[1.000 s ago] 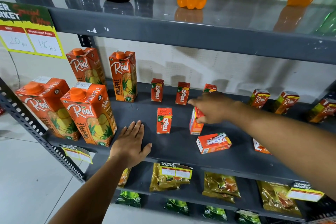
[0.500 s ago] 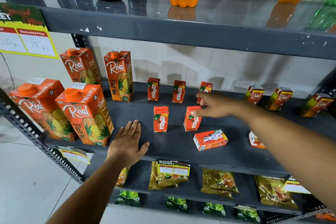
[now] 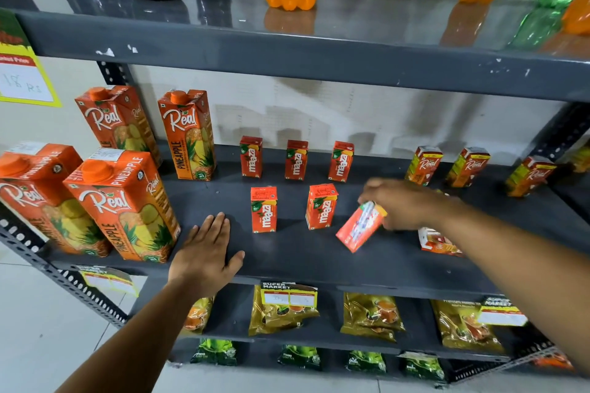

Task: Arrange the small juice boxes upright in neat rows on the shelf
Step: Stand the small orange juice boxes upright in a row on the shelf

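Boxes in the front row now number two: half a second ago the right hand was just letting go of the second Maaza box [image 3: 321, 206], and it stands upright on its own on the shelf [image 3: 319, 260], level with the first front box [image 3: 263, 209]. Since then the right hand [image 3: 400, 204] has dropped to the box that lay flat at about 4 o'clock from that pair and picked it up. This tilted juice box [image 3: 360, 226] is pinched at its top end in a closed grip, its lower corner at or just above the shelf surface. The left hand [image 3: 207, 254] has stayed flat and open-palmed on the shelf near the front edge, holding nothing. Behind, three Maaza boxes [image 3: 296, 159] stand at 12 o'clock. Likely next comes righting this one as third in front. Another fallen box [image 3: 435, 241] lies at 3 o'clock, partly behind the right forearm.
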Demonstrator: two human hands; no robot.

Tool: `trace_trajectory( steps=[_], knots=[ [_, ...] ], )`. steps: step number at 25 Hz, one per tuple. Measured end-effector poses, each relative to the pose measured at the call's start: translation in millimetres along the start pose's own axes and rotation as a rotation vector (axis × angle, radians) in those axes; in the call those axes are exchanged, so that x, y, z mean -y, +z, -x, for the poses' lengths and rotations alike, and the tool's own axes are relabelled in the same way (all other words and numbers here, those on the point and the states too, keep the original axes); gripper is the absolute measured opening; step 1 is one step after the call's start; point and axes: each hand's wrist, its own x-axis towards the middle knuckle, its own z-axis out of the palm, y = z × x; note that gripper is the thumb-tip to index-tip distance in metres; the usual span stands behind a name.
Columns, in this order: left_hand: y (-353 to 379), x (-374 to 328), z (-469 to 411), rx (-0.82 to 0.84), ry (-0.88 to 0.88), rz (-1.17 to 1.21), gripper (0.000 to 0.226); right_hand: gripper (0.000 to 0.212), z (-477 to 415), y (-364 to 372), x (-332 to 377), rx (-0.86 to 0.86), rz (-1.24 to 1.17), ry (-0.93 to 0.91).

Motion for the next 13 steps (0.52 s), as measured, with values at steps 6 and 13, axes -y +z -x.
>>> trace_trajectory(
  steps=[6,13],
  knots=[
    [-1.5,-1.3,0.5,0.003,-0.005,-0.003,0.083,0.031,-11.3,-9.8,-4.8,0.021,0.418,-0.29],
    [-1.7,-2.1,1.4,0.0,-0.006,-0.016,0.086,0.046,-5.5,-18.2,-11.5,0.004,0.25,-0.198]
  ],
)
